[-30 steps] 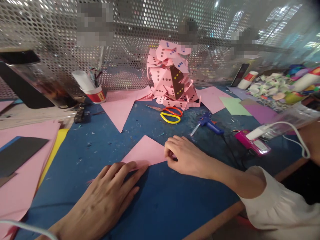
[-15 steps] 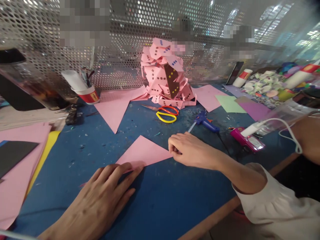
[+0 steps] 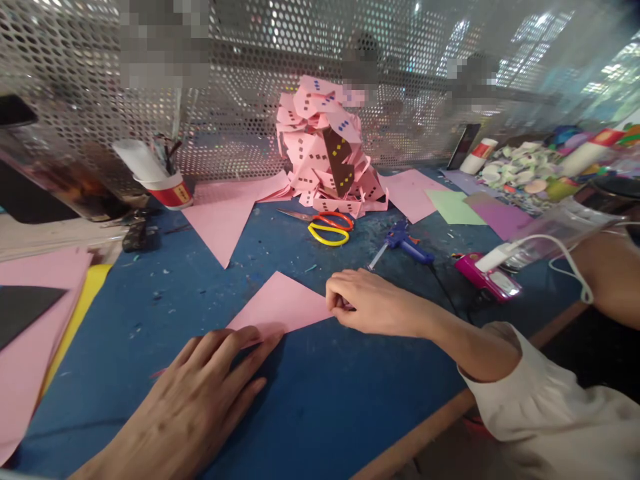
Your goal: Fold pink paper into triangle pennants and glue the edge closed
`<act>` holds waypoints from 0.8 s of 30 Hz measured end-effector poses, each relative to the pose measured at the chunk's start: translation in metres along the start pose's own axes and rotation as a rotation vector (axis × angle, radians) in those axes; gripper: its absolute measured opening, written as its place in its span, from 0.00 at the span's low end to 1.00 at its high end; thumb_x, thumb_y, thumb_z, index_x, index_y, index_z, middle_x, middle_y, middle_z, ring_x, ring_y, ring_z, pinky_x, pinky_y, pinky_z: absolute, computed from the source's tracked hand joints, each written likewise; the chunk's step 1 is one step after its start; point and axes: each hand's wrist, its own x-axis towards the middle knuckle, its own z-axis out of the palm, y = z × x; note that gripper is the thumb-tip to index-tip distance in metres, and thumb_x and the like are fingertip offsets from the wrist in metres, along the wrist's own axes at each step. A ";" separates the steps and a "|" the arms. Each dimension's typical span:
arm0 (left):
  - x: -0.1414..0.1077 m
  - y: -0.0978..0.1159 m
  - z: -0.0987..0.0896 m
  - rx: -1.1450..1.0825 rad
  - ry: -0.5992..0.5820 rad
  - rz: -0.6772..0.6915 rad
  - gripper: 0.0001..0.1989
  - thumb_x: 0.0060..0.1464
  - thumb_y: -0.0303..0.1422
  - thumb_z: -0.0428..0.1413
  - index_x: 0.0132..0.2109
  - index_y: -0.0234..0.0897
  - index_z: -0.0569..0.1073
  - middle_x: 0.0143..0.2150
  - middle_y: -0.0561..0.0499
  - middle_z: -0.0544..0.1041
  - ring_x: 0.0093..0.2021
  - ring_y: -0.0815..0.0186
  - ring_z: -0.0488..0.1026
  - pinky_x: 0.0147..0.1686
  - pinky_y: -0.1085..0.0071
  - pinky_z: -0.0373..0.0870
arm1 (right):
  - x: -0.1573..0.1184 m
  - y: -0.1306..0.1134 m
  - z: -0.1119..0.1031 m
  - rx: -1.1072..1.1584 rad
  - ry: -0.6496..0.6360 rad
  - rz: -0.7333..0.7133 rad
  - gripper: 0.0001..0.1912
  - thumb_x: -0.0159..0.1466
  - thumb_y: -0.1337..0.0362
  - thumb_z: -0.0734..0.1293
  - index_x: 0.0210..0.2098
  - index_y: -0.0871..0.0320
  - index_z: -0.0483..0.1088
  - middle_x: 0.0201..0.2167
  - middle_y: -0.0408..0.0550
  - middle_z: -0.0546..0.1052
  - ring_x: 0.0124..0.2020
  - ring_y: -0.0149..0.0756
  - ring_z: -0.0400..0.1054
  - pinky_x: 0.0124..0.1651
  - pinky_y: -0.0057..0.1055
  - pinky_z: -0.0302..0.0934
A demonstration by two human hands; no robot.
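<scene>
A pink paper triangle (image 3: 280, 303) lies on the blue tabletop (image 3: 320, 393). On its lower left edge rest the fingers of my left hand (image 3: 200, 387), spread and flat. My right hand (image 3: 373, 300) is closed at the paper's right corner, thumb and forefinger pinched together there. Behind the paper are scissors (image 3: 330, 227) with one red and one yellow handle. A blue glue gun (image 3: 407, 243) lies just beyond my right hand.
A tall pile of folded pink paper (image 3: 325, 157) stands against the perforated metal screen. Pink sheets (image 3: 30, 360) lie at left, a paper cup (image 3: 173, 190) behind them. A magenta device (image 3: 487, 277) and another person's arm (image 3: 607, 273) are at right.
My right hand has moved slightly left along the paper's right corner. The whole view has shifted a little. My left hand stays on the paper.
</scene>
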 end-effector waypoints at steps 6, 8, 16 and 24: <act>0.002 -0.001 -0.003 -0.073 -0.020 -0.015 0.27 0.72 0.43 0.49 0.74 0.51 0.59 0.58 0.48 0.75 0.53 0.57 0.72 0.53 0.60 0.71 | 0.003 -0.002 0.010 0.032 0.092 -0.088 0.07 0.66 0.74 0.66 0.35 0.56 0.68 0.38 0.42 0.77 0.42 0.33 0.68 0.48 0.32 0.55; 0.004 -0.003 -0.005 -0.126 -0.012 -0.030 0.25 0.72 0.41 0.50 0.72 0.50 0.62 0.58 0.48 0.75 0.53 0.58 0.72 0.53 0.61 0.70 | 0.005 -0.002 0.016 0.038 0.116 -0.117 0.06 0.66 0.73 0.66 0.35 0.56 0.68 0.38 0.42 0.76 0.42 0.33 0.68 0.48 0.32 0.56; 0.043 0.001 -0.010 -0.465 0.005 -0.131 0.08 0.71 0.32 0.51 0.49 0.44 0.75 0.47 0.53 0.77 0.46 0.67 0.74 0.47 0.70 0.71 | 0.009 0.001 0.023 0.013 0.116 -0.135 0.06 0.66 0.73 0.67 0.35 0.57 0.69 0.37 0.43 0.76 0.41 0.33 0.68 0.46 0.32 0.57; 0.073 0.013 0.000 -0.475 0.027 -0.167 0.09 0.63 0.25 0.52 0.39 0.40 0.77 0.40 0.52 0.78 0.40 0.67 0.75 0.42 0.70 0.70 | 0.009 0.001 0.024 0.007 0.121 -0.151 0.04 0.67 0.72 0.67 0.37 0.57 0.70 0.39 0.45 0.77 0.42 0.35 0.69 0.47 0.33 0.58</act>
